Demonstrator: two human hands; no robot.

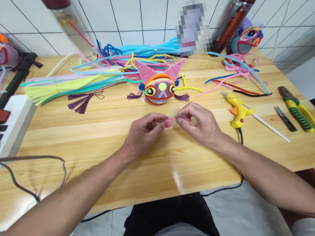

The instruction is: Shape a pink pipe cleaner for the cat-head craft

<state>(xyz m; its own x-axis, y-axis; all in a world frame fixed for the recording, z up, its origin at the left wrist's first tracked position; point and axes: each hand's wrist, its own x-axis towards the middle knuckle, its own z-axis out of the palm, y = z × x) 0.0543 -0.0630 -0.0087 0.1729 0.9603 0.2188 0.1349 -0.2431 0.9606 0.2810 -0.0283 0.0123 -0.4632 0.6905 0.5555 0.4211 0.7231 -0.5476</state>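
A short pink pipe cleaner is stretched between my two hands, just above the table. My left hand pinches its left end, where a small pink coil shows below the fingertips. On the other end, my right hand is closed in a pinch, with a bit of pink visible by the fingers. Right behind my hands sits a round, decorated animal head with pink pointed ears, ringed eyes, a red outline and purple tassels at its sides.
Bundles of pipe cleaners lie along the back, with a purple tassel before them. A yellow glue gun, small snips and pliers lie right. A power strip with cables stands left. Two flasks lean at the wall.
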